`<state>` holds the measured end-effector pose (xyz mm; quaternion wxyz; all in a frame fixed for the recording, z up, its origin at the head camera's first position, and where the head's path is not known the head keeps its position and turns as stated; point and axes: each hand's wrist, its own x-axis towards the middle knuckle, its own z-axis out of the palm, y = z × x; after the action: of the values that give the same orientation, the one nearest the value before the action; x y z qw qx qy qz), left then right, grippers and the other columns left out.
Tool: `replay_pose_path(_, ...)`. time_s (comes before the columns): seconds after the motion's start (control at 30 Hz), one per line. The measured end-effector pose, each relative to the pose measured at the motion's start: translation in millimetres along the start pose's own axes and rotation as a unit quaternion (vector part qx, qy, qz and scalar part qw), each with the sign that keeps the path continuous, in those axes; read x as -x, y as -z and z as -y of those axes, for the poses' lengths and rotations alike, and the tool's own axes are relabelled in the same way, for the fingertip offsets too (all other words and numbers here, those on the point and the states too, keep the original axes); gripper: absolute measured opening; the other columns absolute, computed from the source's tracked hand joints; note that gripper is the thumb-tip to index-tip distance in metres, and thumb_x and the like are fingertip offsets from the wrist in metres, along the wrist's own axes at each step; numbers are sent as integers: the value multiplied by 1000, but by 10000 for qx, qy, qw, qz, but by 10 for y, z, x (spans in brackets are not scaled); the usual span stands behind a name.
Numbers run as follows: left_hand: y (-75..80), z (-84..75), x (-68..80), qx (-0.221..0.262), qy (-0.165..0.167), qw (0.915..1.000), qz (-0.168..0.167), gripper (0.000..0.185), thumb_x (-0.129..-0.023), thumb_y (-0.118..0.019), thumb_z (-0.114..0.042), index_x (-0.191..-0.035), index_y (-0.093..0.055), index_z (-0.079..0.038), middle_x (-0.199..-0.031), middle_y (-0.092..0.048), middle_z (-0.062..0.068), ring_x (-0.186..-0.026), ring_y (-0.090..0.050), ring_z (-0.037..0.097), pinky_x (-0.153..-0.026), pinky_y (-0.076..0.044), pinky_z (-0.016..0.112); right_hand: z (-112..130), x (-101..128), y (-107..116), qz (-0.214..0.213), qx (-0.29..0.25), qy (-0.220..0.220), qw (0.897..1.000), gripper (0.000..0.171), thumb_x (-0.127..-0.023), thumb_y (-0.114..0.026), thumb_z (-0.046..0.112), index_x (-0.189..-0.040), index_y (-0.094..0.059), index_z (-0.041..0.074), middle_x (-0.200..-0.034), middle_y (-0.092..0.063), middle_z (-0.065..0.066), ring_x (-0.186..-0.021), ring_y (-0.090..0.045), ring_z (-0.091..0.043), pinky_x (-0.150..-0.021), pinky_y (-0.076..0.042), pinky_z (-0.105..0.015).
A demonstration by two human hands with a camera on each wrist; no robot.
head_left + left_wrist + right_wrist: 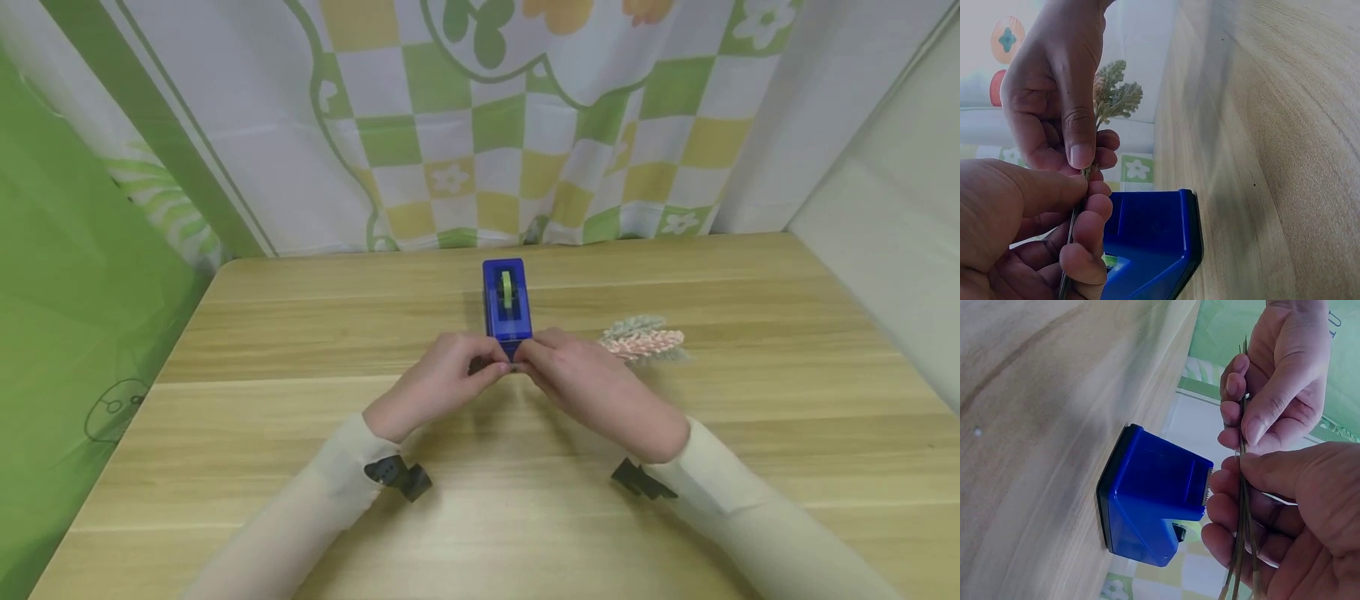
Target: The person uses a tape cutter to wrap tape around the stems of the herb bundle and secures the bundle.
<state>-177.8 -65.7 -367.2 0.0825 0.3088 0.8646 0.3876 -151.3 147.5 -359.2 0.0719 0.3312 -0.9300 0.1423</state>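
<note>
While both pinch the thin stems (1239,506) at the blue tape dispenser (507,302), left hand (442,379) and right hand (592,385) gripping; no tape visibly drawn out, binding seemingly ahead.

The head view looks down from above and in front of the blue tape dispenser (507,300), taking in the whole table (225,400). Both wrist views sit low and close beside the dispenser, rolled sideways, from opposite sides; all three share it.
</note>
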Motion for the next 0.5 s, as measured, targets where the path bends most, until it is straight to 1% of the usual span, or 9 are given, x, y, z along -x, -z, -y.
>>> replay_pose_path(0.1, -5, 0, -3, -22, 20, 10000, -39, 17, -103, -64, -12, -101, -76, 0, -86, -73, 6, -73, -56, 8, -66, -49, 21, 1, -6, 5, 20, 53, 8, 10000, 13, -103, -67, 17, -113, -72, 9, -102, -76, -4, -85, -71, -15, -75, -61, -28)
replay_pose_path(0.33, 5, -12, -6, -186, 101, 9997, -83, 19, -103, -64, -15, -100, -78, -2, -84, -71, 4, -72, -55, 9, -66, -47, 21, 6, -30, -1, 78, -36, -4, 10000, 9, -104, -66, 17, -104, -68, 8, -94, -73, -2, -75, -65, -10, -69, -58, -25)
replay_pose_path(0.5, 10, -14, -10, -137, 121, 9998, -59, 19, -104, -64, -15, -100, -78, -2, -84, -72, 5, -72, -55, 8, -67, -48, 21, -12, -21, -11, 40, -112, -4, 9999, 8, -104, -65, 16, -103, -66, 8, -92, -71, -1, -71, -59, -7, -66, -56, -24)
